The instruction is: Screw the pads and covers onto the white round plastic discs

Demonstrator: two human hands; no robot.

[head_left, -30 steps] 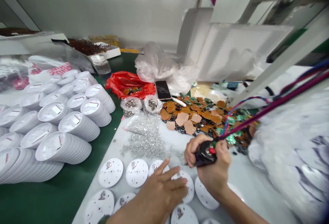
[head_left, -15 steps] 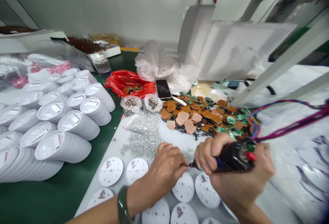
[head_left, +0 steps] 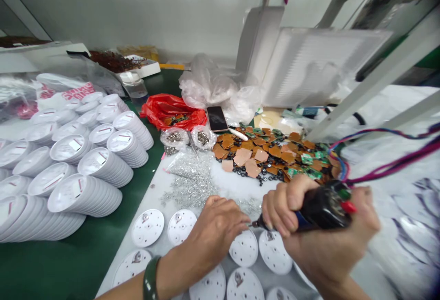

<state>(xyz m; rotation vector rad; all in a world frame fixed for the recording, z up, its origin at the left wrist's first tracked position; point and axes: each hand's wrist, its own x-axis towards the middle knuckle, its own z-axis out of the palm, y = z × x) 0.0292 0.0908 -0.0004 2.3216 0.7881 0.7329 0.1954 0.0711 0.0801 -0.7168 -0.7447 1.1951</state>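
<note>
My right hand (head_left: 309,231) grips a black electric screwdriver (head_left: 319,208) lying nearly level, its tip pointing left and coloured wires (head_left: 388,167) running off to the right. My left hand (head_left: 216,231), a dark green bangle (head_left: 149,281) on its wrist, is pinched at the screwdriver's tip, and what it holds is too small to see. Both hands hover over white round discs (head_left: 244,247) laid in rows on the white worktop. Just behind my left hand lies a heap of small silver screws (head_left: 192,185).
Stacks of white round housings (head_left: 85,167) cover the green mat at left. Behind the screws are brown and green circuit boards (head_left: 268,153), black rings, two screw bags (head_left: 187,138), a phone (head_left: 216,119), a red bag (head_left: 172,112) and clear plastic bags. A white metal frame (head_left: 364,84) slants at right.
My left hand went from lying flat on a disc to a pinch at the screwdriver tip. My right hand swung the screwdriver from upright to nearly level and moved right.
</note>
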